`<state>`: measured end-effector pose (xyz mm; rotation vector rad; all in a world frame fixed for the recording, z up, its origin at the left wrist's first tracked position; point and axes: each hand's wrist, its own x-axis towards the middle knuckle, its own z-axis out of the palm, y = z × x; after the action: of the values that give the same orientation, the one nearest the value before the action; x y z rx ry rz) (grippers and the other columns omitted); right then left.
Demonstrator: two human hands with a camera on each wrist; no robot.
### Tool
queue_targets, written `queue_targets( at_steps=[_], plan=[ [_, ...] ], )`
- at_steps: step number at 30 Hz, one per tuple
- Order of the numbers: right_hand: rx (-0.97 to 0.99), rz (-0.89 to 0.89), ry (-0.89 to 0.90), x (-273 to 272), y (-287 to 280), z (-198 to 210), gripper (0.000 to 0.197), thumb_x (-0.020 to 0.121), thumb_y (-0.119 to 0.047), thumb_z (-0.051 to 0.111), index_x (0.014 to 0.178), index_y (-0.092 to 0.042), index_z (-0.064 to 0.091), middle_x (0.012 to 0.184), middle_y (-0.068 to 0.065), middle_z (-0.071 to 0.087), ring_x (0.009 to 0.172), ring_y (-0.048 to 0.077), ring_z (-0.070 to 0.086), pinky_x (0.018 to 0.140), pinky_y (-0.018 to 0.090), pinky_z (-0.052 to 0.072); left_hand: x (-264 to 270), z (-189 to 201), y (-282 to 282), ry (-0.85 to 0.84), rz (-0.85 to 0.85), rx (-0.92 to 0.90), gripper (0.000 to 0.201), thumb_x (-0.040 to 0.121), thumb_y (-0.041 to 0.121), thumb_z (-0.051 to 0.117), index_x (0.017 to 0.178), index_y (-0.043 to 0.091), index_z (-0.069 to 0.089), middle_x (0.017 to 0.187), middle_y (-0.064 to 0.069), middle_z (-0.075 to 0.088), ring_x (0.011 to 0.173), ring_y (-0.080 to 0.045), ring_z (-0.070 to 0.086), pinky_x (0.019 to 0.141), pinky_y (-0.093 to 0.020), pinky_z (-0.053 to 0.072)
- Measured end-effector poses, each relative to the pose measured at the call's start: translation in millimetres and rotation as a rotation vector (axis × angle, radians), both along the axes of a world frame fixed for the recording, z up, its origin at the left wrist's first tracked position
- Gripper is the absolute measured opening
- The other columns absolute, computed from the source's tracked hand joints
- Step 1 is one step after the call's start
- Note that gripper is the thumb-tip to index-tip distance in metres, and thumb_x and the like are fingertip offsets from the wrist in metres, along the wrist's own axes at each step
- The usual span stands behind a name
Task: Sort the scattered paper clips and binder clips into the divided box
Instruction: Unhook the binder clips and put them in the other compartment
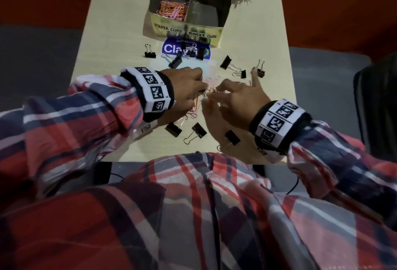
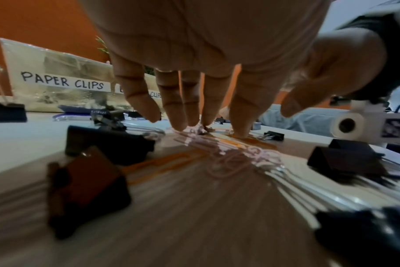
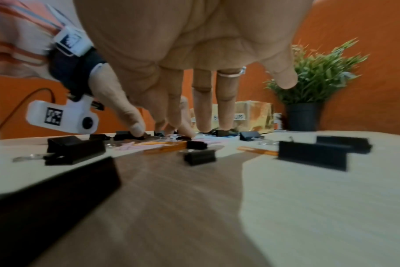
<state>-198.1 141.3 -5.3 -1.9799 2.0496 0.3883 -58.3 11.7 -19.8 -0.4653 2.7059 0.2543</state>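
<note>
A loose heap of pink and orange paper clips [image 1: 199, 102] lies mid-table. My left hand [image 1: 204, 89] presses straight fingertips [image 2: 183, 124] onto the heap [image 2: 235, 153], thumb held apart. From the right, my right hand [image 1: 214, 94] touches the same heap [image 3: 149, 145] with thumb and fingertips [image 3: 186, 132] spread, little finger lifted. Neither hand holds anything. Black binder clips lie scattered around: one far left [image 1: 150, 54], one at right [image 1: 225, 62], others near me [image 1: 198, 130]. The divided box [image 1: 187, 30] stands behind; its left compartment, labelled PAPER CLIPS, holds paper clips [image 1: 173, 10].
A blue sticker [image 1: 171, 48] under several binder clips lies just before the box. A potted plant [image 3: 304, 117] stands at the table's far right corner. The table's near edge [image 1: 150, 160] is close to my body. A dark chair [image 1: 376, 108] is at right.
</note>
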Motion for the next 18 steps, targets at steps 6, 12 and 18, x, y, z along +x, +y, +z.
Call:
queue_targets(
  at_steps=[6,12,18],
  plan=[
    [0.014,-0.049,-0.023,-6,-1,-12,0.033,0.095,-0.031,0.043,0.123,-0.037,0.060,0.123,-0.012,0.054,0.118,0.016,0.054,0.109,0.067,-0.004,-2,0,-2,0.009,0.002,0.015,0.048,0.090,0.032,0.056,0.136,0.023,0.047,0.126,-0.006,0.046,0.116,-0.026,0.047,0.091,-0.039,0.046],
    [-0.031,-0.120,-0.105,-22,14,-8,0.039,0.093,-0.020,0.043,0.128,-0.032,0.056,0.124,-0.008,0.059,0.115,0.020,0.058,0.111,0.064,-0.001,6,-7,23,0.095,-0.226,0.047,0.036,0.094,0.036,0.049,0.129,0.034,0.055,0.120,-0.001,0.052,0.109,-0.023,0.047,0.078,-0.035,0.043],
    [-0.092,-0.223,-0.264,-29,7,-14,0.048,0.092,-0.012,0.048,0.136,-0.029,0.051,0.127,-0.007,0.062,0.118,0.020,0.056,0.113,0.060,-0.001,10,-2,10,0.111,-0.121,0.053,0.042,0.094,0.034,0.048,0.136,0.033,0.045,0.126,-0.001,0.047,0.111,-0.021,0.045,0.084,-0.034,0.043]
  ],
)
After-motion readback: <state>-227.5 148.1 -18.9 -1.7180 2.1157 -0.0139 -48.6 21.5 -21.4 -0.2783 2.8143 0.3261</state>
